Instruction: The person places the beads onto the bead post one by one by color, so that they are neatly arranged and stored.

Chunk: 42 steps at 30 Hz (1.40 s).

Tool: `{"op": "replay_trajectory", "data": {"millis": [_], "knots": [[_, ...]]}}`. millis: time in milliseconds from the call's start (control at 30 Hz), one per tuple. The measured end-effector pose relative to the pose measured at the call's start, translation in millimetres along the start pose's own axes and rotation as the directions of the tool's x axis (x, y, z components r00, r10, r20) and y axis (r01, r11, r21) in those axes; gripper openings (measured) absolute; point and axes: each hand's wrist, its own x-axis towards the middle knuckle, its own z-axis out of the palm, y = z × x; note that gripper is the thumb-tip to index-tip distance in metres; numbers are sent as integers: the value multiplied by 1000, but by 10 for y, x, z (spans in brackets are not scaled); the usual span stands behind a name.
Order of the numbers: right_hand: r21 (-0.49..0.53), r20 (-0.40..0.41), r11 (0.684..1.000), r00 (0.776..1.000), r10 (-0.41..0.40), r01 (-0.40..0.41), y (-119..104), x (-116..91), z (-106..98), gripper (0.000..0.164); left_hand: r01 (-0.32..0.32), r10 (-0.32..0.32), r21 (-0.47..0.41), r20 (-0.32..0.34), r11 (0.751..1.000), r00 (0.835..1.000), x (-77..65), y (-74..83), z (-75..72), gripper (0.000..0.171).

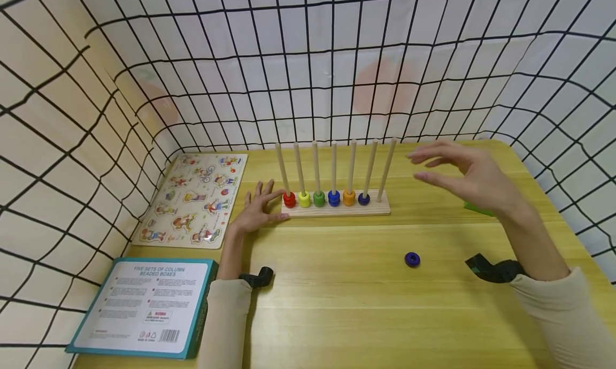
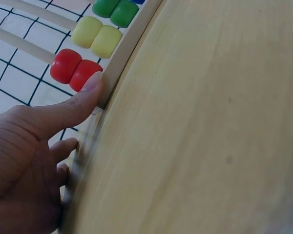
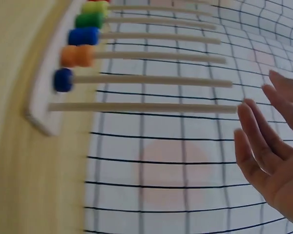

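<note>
A wooden peg rack (image 1: 337,210) stands on the table with a row of upright pegs. Red beads (image 1: 289,200), yellow beads (image 1: 304,199), green beads (image 1: 319,199), blue beads (image 1: 334,198) and orange beads (image 1: 348,198) sit in pairs on their pegs. One dark blue bead (image 1: 363,199) is on the peg after them; the rightmost peg (image 1: 387,171) is bare. My left hand (image 1: 254,211) holds the rack's left end between thumb (image 2: 83,100) and index finger. Raised right of the rack, my right hand (image 1: 474,176) has its fingers loosely spread, holding nothing.
A loose dark blue bead (image 1: 412,259) lies on the table front right of the rack. Partly hidden behind my right hand is a flat green thing (image 1: 478,208). At left lie a picture board (image 1: 192,198) and a teal-edged box (image 1: 144,305). Black grid netting (image 1: 332,85) surrounds the table.
</note>
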Motion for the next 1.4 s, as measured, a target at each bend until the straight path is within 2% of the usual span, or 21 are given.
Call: {"op": "replay_trajectory", "data": {"millis": [100,200,333,400,533,633,933,1200,1400], "knots": [[6,124,999,992,30,-31,156,-237,93,39,1,-1,-3,1,1000,1000,-2,-1,-2,72],[50,244,996,968,59,-74,365,-467,216,39,2,-2,-3,1,1000,1000,-1,0,-1,72],[92,389,986,916,93,-139,622,-710,353,38,6,-6,3,1,1000,1000,6,-6,4,73],[116,455,983,887,78,-146,725,-793,400,40,7,-7,6,0,1000,1000,7,-8,4,73],[178,540,976,842,10,-126,862,-890,472,41,5,-5,5,-3,1000,1000,5,0,4,72],[195,562,972,827,1,-134,911,-916,522,38,3,-3,4,-3,1000,1000,5,1,4,72],[239,562,941,824,69,-241,962,-892,640,24,3,-3,0,-6,1000,1000,-7,-6,4,73],[166,538,945,829,153,-282,943,-837,640,27,3,-3,4,-13,1000,1000,5,-26,4,73],[153,540,934,819,194,-322,926,-817,636,28,-7,6,-2,-27,1000,1000,9,-28,-2,71]]}}
